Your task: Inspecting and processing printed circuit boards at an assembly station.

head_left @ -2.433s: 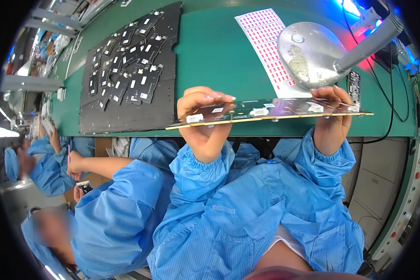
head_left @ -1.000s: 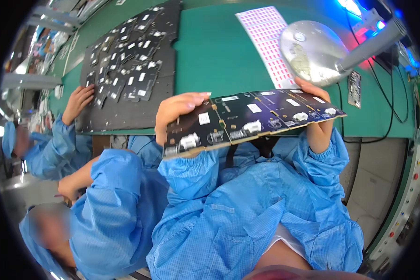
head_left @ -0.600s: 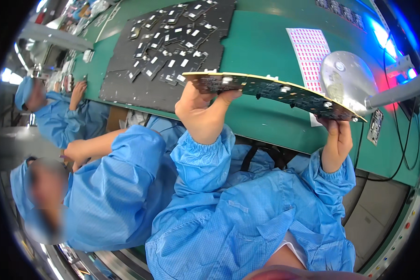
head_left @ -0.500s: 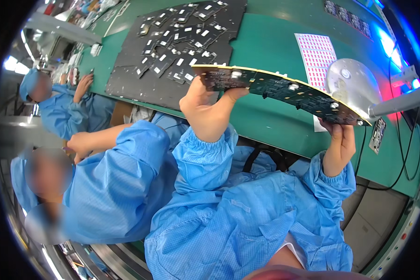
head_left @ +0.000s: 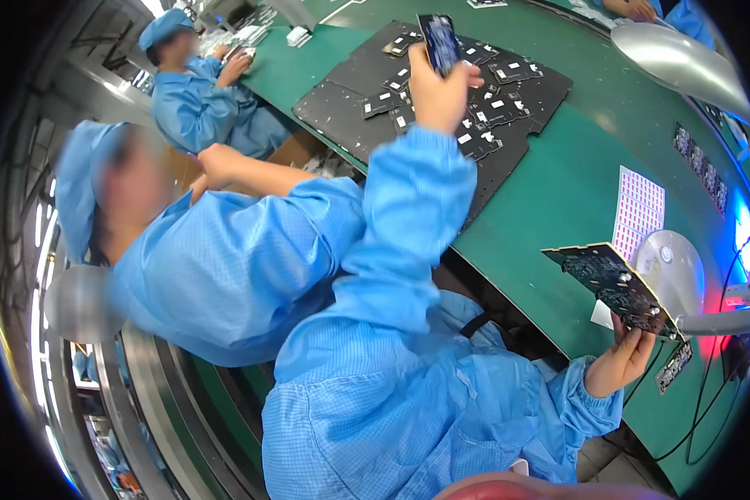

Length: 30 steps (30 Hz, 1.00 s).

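Observation:
My left hand (head_left: 442, 93) is stretched out over the black mat (head_left: 342, 90), its fingers closed on a small dark circuit board (head_left: 440, 42) held upright. Beneath and around it, several similar small circuit boards (head_left: 515, 70) with white labels lie scattered on the mat. At the right, my right hand (head_left: 617, 362) grips the lower end of a larger dark circuit board panel (head_left: 612, 282), tilted above the green table. Its thumb and fingers pinch the edge, and chips and connectors show on the face toward me.
A label sheet with red marks (head_left: 640, 207) and a round silver lamp head (head_left: 668, 257) are behind the panel. Another board (head_left: 673, 368) lies by black cables. A second lamp (head_left: 683, 62) hangs at the far right. Close at my left sits a co-worker (head_left: 225, 267) in blue.
My left hand has let go of the panel and moved far left over the mat with a small board. The panel is now shorter and in my right hand alone. The view has turned left.

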{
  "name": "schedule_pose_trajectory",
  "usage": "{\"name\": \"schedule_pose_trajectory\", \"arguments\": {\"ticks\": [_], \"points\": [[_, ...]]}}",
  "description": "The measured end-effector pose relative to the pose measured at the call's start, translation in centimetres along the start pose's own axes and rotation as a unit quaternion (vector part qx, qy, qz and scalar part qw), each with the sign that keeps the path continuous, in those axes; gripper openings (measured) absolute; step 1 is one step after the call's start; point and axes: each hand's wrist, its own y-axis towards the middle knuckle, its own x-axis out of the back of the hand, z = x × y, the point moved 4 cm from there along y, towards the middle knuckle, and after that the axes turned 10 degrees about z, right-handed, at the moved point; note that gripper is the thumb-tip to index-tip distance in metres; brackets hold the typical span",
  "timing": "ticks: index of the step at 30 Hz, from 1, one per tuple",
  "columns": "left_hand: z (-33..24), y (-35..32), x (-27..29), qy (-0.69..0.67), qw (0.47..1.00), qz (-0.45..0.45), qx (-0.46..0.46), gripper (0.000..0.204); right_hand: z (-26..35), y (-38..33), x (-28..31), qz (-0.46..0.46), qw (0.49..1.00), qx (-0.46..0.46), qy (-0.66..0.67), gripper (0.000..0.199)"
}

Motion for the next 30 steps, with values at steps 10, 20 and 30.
{"name": "schedule_pose_trajectory", "arguments": {"ticks": [10,20,30], "points": [[8.8,15.3,13.8,0.386,0.877,-0.207,0.196,0.061,-0.8,0.0,0.0,-0.02,0.999,-0.006,0.043,0.03],[14.1,12.7,21.6,0.55,0.742,-0.096,0.371,0.086,-1.0,0.1,0.3,-0.013,0.999,-0.042,0.019,0.027],[3.6,13.2,5.0,0.467,0.638,0.509,0.342,0.055,-0.6,0.0,0.0,-0.052,0.996,-0.041,0.053,0.029]]}}
